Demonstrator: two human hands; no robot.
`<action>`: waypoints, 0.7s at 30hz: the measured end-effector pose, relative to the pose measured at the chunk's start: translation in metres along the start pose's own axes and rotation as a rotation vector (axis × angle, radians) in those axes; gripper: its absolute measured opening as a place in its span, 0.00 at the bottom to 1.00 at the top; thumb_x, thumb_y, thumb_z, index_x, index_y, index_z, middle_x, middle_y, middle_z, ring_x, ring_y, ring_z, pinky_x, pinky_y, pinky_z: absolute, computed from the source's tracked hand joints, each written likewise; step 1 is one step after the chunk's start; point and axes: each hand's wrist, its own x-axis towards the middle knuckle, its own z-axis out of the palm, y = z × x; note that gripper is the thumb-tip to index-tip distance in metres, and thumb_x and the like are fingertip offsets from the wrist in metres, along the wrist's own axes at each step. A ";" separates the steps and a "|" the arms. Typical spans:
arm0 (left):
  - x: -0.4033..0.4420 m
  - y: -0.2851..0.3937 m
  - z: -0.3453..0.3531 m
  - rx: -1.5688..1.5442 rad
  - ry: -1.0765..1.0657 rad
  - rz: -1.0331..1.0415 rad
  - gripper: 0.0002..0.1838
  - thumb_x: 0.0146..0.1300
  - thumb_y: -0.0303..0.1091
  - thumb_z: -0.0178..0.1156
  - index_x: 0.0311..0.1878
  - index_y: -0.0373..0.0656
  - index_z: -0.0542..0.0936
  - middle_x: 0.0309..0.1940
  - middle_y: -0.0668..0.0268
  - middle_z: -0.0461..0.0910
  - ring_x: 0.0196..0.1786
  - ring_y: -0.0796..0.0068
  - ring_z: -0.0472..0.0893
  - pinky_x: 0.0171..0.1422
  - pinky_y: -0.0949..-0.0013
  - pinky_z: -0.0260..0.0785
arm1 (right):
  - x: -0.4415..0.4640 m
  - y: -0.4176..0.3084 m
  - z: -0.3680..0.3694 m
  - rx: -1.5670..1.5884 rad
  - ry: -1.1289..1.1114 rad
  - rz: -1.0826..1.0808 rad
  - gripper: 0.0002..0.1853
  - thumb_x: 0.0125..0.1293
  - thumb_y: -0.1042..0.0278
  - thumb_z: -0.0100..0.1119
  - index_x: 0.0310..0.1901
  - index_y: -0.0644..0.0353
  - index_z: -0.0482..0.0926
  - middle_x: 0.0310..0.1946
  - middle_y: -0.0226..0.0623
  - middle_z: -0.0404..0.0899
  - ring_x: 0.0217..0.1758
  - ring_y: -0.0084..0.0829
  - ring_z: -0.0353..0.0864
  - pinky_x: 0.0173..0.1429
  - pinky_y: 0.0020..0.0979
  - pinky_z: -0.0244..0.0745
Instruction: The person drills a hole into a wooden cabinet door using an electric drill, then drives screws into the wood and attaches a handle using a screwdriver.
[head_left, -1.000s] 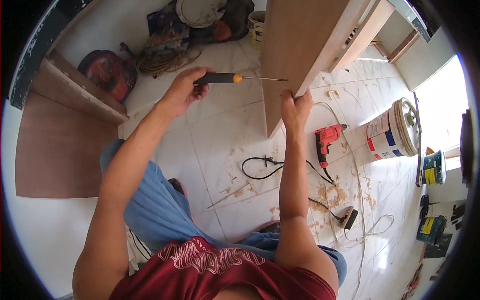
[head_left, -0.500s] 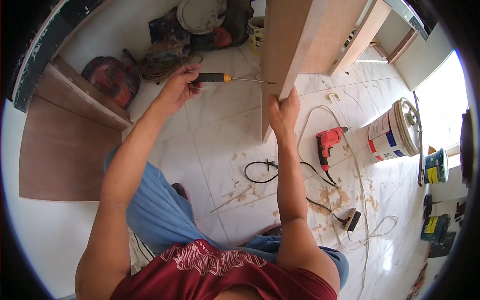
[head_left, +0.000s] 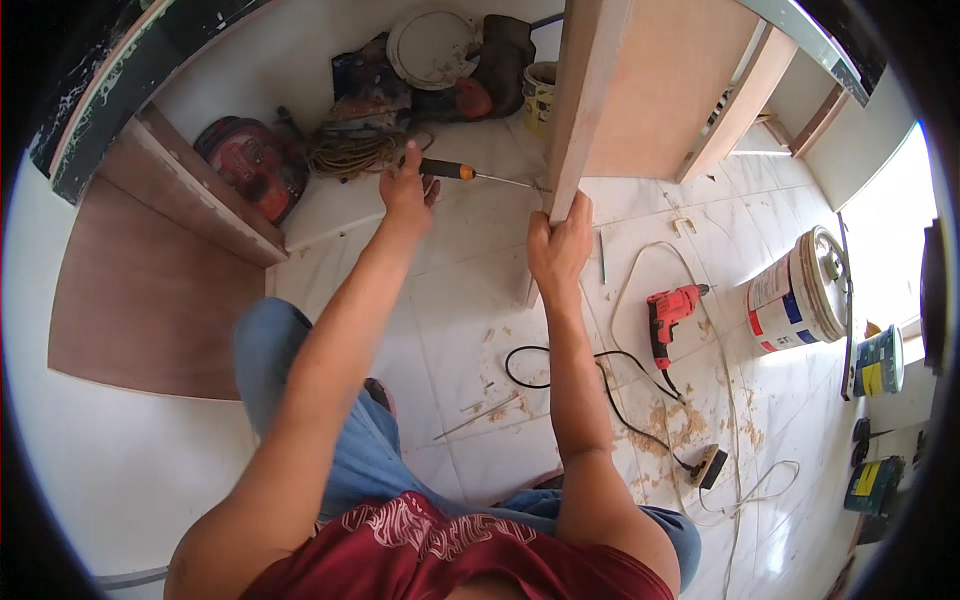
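My left hand (head_left: 406, 188) is closed round the back of a screwdriver (head_left: 448, 169) with a black and orange handle. The screwdriver's thin shaft points right, and its tip meets the side of an upright wooden panel (head_left: 582, 95) near the lower end. My right hand (head_left: 560, 245) grips the panel's edge just below the tip, thumb on the near side and fingers wrapped behind. Whether a screw sits at the tip is too small to tell.
On the tiled floor to the right lie a red power drill (head_left: 672, 312), its black cord, an extension socket (head_left: 708, 466) and wood shavings. A white bucket (head_left: 785, 297) stands beyond. Coiled rope (head_left: 350, 152) and a red machine (head_left: 250, 170) sit at the left.
My view has shifted, so the scene sits lower and further right. My left hand has moved closer to the panel, its thumb now raised along the screwdriver handle. The right hand still holds the panel.
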 end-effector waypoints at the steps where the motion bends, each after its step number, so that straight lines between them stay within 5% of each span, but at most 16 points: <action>1: 0.000 0.000 0.000 -0.010 -0.029 0.048 0.21 0.65 0.44 0.71 0.56 0.53 0.74 0.48 0.70 0.77 0.43 0.73 0.76 0.46 0.66 0.75 | 0.001 -0.001 0.000 0.004 0.003 0.018 0.29 0.55 0.75 0.55 0.61 0.66 0.70 0.50 0.54 0.76 0.52 0.57 0.78 0.55 0.48 0.73; 9: -0.008 -0.025 -0.013 -0.353 -0.474 0.241 0.28 0.73 0.41 0.63 0.71 0.44 0.67 0.61 0.62 0.76 0.68 0.63 0.73 0.73 0.56 0.64 | 0.002 0.016 -0.008 0.023 0.029 -0.004 0.23 0.55 0.73 0.55 0.55 0.65 0.73 0.47 0.51 0.76 0.51 0.55 0.76 0.56 0.47 0.72; 12: -0.023 -0.019 -0.015 -0.310 -0.292 0.239 0.29 0.73 0.42 0.62 0.72 0.45 0.66 0.65 0.59 0.72 0.71 0.61 0.71 0.75 0.52 0.62 | 0.002 0.011 0.004 0.032 0.062 -0.042 0.22 0.55 0.73 0.55 0.53 0.66 0.74 0.45 0.51 0.76 0.49 0.55 0.76 0.55 0.47 0.72; 18: 0.004 -0.020 -0.031 -0.411 -0.571 0.240 0.28 0.71 0.46 0.64 0.69 0.48 0.69 0.65 0.65 0.71 0.67 0.63 0.71 0.75 0.58 0.61 | -0.001 0.006 0.012 0.064 0.071 -0.045 0.18 0.54 0.74 0.55 0.48 0.67 0.74 0.41 0.52 0.75 0.46 0.56 0.76 0.52 0.48 0.71; 21: -0.007 -0.019 -0.026 -0.404 -0.323 0.203 0.28 0.72 0.43 0.64 0.70 0.46 0.69 0.63 0.60 0.73 0.63 0.58 0.77 0.71 0.57 0.68 | -0.001 0.001 0.012 0.070 0.057 -0.017 0.17 0.54 0.74 0.55 0.47 0.67 0.73 0.40 0.52 0.75 0.44 0.56 0.76 0.50 0.48 0.71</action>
